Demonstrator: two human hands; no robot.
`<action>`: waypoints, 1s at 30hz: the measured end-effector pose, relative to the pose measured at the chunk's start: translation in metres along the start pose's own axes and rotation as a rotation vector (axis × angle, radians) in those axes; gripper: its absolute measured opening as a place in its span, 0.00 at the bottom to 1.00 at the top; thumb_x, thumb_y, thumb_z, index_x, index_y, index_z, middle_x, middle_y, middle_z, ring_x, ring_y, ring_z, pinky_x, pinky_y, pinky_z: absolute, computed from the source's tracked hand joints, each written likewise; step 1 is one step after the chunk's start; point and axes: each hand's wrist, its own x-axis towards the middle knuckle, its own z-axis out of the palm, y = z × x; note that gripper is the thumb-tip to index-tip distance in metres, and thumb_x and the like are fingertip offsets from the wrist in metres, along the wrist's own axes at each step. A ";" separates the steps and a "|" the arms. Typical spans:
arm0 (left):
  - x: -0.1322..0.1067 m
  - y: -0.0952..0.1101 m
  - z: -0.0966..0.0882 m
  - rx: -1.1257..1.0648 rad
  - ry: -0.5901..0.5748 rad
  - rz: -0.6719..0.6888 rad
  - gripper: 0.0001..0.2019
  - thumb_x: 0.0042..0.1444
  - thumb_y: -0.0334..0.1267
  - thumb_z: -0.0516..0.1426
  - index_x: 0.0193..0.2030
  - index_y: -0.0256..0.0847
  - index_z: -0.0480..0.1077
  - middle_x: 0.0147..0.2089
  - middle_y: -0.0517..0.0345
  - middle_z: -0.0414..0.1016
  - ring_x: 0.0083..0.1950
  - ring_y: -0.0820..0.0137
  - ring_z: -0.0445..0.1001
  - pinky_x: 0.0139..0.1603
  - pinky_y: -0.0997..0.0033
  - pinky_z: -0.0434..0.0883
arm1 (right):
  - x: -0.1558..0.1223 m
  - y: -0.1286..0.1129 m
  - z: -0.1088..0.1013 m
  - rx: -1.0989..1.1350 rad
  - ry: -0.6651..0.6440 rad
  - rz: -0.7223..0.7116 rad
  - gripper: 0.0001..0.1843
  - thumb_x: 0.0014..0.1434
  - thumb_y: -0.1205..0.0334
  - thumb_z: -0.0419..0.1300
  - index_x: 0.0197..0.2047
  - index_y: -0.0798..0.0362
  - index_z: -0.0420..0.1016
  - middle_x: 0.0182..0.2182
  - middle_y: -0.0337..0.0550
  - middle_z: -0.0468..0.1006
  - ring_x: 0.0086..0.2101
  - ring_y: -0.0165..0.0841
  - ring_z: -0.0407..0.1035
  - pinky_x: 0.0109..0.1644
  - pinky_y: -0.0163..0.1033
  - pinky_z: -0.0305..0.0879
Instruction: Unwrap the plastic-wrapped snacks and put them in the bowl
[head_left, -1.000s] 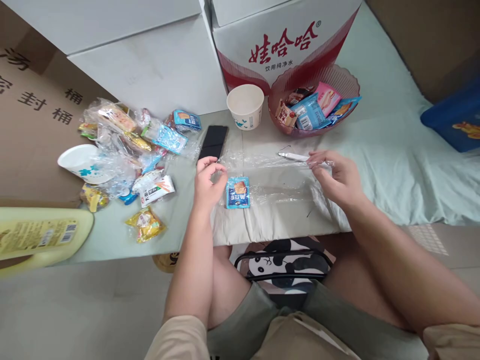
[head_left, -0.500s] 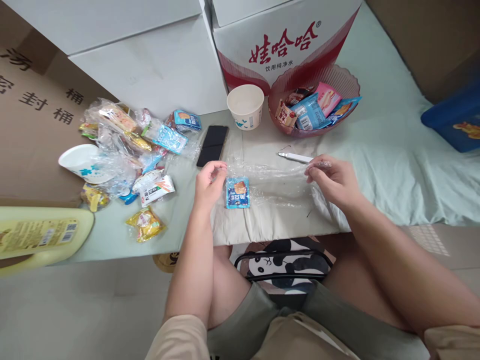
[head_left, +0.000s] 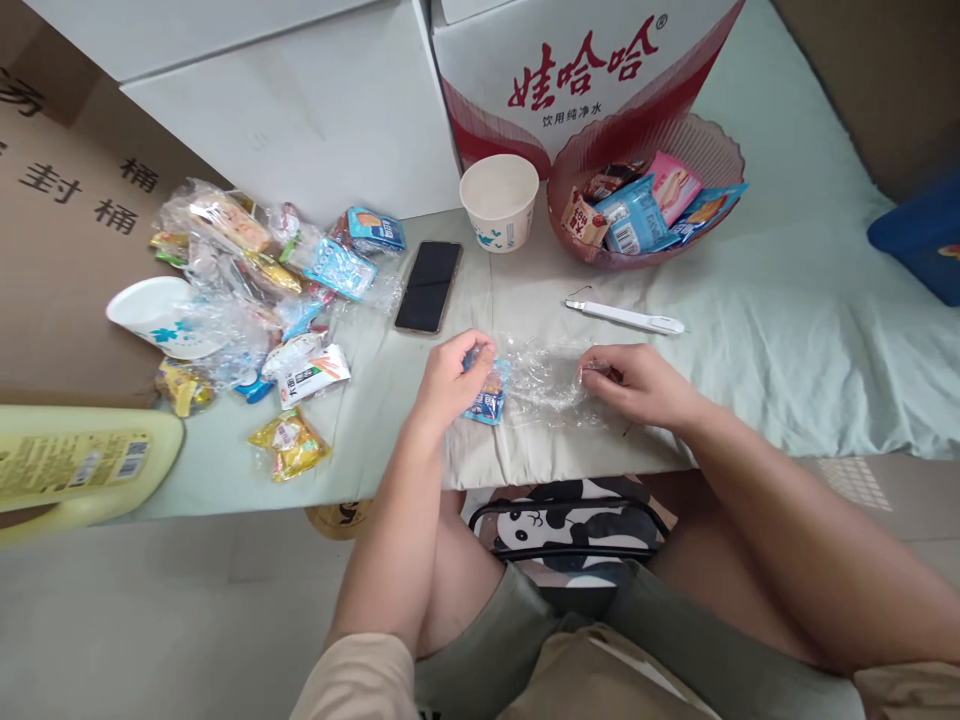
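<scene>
A crumpled sheet of clear plastic film [head_left: 544, 385] stretches between my two hands, low over the cloth. My left hand [head_left: 450, 385] is closed in a pinch on the film's left end, partly covering a small blue snack packet [head_left: 492, 402]. Whether its fingers also grip the packet is hidden. On the right side, my right hand [head_left: 634, 385] has thumb and fingers pressed together on the film's other end. A white utility knife [head_left: 626, 316] lies just beyond my right hand.
Behind stand a paper cup [head_left: 499, 205], a pink glass bowl [head_left: 566, 215] of snack packets and a white carton [head_left: 491, 90]. A phone [head_left: 429, 287] lies left of them. Farther left are a heap of wrapped snacks [head_left: 225, 270], a tipped cup [head_left: 154, 315] and a yellow jug [head_left: 90, 460].
My hands have come closer together, bunching the film. The left moved right, over the blue packet; the right moved left and nearer me, away from the knife.
</scene>
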 end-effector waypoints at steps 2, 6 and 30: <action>0.003 -0.002 -0.002 -0.063 0.096 0.006 0.10 0.61 0.44 0.56 0.34 0.41 0.72 0.30 0.60 0.74 0.33 0.70 0.72 0.37 0.72 0.67 | 0.001 -0.001 -0.001 0.044 0.059 0.028 0.10 0.60 0.57 0.55 0.31 0.53 0.73 0.24 0.39 0.74 0.24 0.30 0.64 0.31 0.38 0.59; 0.008 -0.005 -0.007 -0.194 0.289 0.026 0.12 0.62 0.47 0.57 0.34 0.40 0.71 0.30 0.59 0.74 0.32 0.72 0.71 0.33 0.74 0.66 | 0.002 -0.004 -0.003 0.261 0.203 0.112 0.10 0.60 0.56 0.58 0.30 0.52 0.70 0.22 0.39 0.72 0.23 0.30 0.66 0.29 0.38 0.61; 0.002 0.018 -0.002 -0.566 -0.122 -0.419 0.21 0.53 0.58 0.64 0.31 0.42 0.68 0.19 0.63 0.67 0.14 0.78 0.59 0.12 0.79 0.50 | 0.004 -0.001 -0.013 1.083 -0.305 0.321 0.32 0.56 0.33 0.62 0.53 0.48 0.71 0.47 0.49 0.80 0.44 0.39 0.77 0.44 0.43 0.74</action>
